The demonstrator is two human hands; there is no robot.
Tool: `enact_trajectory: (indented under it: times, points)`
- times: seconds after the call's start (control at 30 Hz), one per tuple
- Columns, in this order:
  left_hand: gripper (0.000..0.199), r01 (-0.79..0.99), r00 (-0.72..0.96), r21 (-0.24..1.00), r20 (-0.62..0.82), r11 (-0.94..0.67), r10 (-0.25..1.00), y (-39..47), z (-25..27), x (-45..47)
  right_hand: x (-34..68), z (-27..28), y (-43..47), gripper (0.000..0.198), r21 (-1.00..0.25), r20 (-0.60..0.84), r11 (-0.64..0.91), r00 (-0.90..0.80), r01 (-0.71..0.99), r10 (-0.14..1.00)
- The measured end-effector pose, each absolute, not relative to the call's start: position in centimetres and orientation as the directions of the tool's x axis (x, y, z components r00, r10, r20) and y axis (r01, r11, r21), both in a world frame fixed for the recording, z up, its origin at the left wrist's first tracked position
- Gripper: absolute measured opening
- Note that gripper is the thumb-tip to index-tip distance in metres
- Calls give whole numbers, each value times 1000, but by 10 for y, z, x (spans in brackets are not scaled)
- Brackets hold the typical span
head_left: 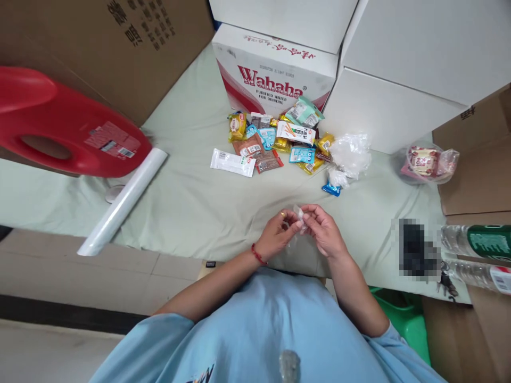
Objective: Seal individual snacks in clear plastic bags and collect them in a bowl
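Close to my body, just over the table's front edge, both hands meet on a small piece of clear plastic film (298, 212). My left hand (278, 232), with a red bracelet at its wrist, pinches it from the left. From the right, my right hand (324, 232) grips the same film between thumb and fingers. Whether the film wraps anything is hidden by my fingertips. Beyond my hands lies a heap of packaged snacks (296, 133), and to its right some crumpled clear plastic bags (351, 154). A small blue packet (331, 188) is the nearest item of that group.
A red jug (72, 127) and a white roll (123, 199) lie at the left. Behind the snacks stands a Wahaha carton (275, 69) beside white boxes (399, 101). On the right are a bagged snack (425, 162), plastic bottles (465, 242) and keys (447, 284).
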State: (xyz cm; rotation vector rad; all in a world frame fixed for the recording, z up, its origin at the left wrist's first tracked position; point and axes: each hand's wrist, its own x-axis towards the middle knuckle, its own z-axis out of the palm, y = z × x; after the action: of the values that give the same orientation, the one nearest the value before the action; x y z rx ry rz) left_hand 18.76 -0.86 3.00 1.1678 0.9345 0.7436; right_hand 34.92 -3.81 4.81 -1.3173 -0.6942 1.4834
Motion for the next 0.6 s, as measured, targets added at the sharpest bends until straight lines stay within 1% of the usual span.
enact_trajectory:
  times: [0.07, 0.13, 0.2, 0.37, 0.47, 0.6]
  points:
    - [45, -59, 409, 967, -202, 246, 890, -8, 30, 192, 344, 49, -38, 41, -902, -353, -331, 33, -277, 935]
    - [46, -79, 389, 965, -200, 249, 899, -5, 27, 189, 346, 52, -38, 41, -911, -334, -316, 23, -266, 942]
    - [47, -55, 390, 967, -208, 248, 897, 0, 25, 181, 354, 55, -38, 40, -915, -335, -315, 36, -252, 942]
    - [51, 10, 355, 963, -255, 270, 899, 7, 29, 165, 381, 65, -37, 41, -900, -392, -364, 81, -240, 916]
    - [49, 17, 420, 964, -247, 264, 873, 4, 35, 172, 379, 67, -36, 44, -896, -398, -369, 79, -248, 914]
    - [47, -10, 478, 959, -243, 282, 844, 0, 36, 183, 364, 67, -35, 45, -879, -413, -397, 4, -264, 911]
